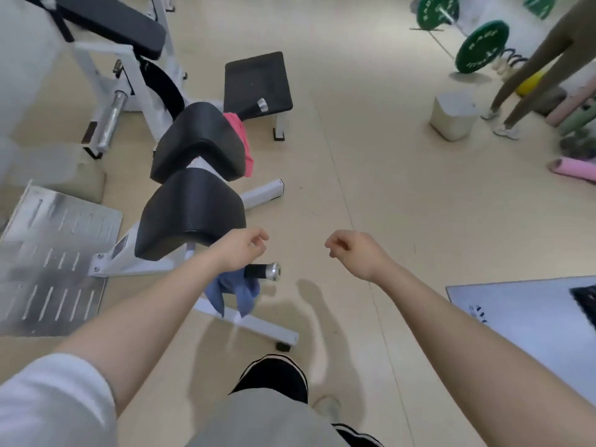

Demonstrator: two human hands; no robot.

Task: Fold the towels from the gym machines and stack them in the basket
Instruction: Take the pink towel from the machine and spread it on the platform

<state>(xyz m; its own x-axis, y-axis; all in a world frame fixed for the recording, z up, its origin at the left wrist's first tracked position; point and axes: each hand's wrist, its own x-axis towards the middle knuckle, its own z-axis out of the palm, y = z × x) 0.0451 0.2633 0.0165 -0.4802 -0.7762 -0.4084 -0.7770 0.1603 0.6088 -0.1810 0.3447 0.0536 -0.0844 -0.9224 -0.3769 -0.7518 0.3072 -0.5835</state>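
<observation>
Underfoot, beige floor; white-framed gym machine.

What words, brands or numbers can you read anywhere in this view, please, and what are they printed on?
Near green weight plate: white lettering round the rim, too blurred to read with confidence.
Far green weight plate: white rim lettering, also blurred; unreadable.
Pale mat at lower right: dark printed letters at its left edge, cut off and too small to read.
Nothing legible on the machine pads, blue towel or pink towel.

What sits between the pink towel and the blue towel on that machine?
In the head view, one black padded cushion sits between the pink towel and the blue towel.
</observation>
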